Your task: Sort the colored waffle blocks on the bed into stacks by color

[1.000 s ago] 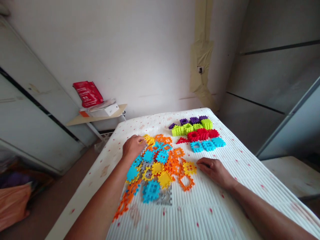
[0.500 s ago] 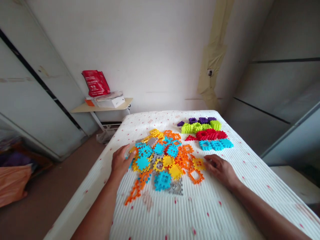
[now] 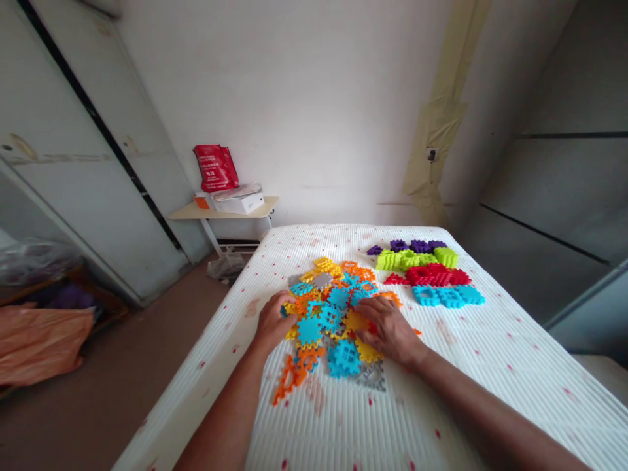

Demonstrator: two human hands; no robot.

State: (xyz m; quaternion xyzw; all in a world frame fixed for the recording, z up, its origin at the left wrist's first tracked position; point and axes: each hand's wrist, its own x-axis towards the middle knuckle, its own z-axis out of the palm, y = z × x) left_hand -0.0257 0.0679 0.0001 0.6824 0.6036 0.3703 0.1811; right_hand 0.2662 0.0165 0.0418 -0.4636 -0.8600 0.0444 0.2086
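A loose pile of flat interlocking plastic tiles with notched edges lies mid-bed, in blue, orange, yellow and grey. My left hand (image 3: 276, 320) rests against the pile's left edge, thumb and fingers apart around the tiles there. My right hand (image 3: 390, 327) reaches over the pile's right side, its fingers stretched across yellow tiles (image 3: 357, 320) and hiding orange ones beneath. Between the hands lie a blue tile (image 3: 309, 330) and others overlapping it. Nearer to me are a blue windowed tile (image 3: 344, 358), a grey tile (image 3: 373, 376) and orange triangular tiles (image 3: 288, 379).
Sorted rows stand at the back right: purple tiles (image 3: 419, 246), lime green tiles (image 3: 405, 260), red tiles (image 3: 434, 275) and blue tiles (image 3: 449, 296). A white quilted cover (image 3: 324, 432) lies under everything. Beyond it, a small table (image 3: 186, 211) bears a red bag (image 3: 216, 168) and boxes.
My right hand has moved left from beside the pile onto its right part. My left hand stays at the left edge, its fingers more curled in. The view has turned slightly left.
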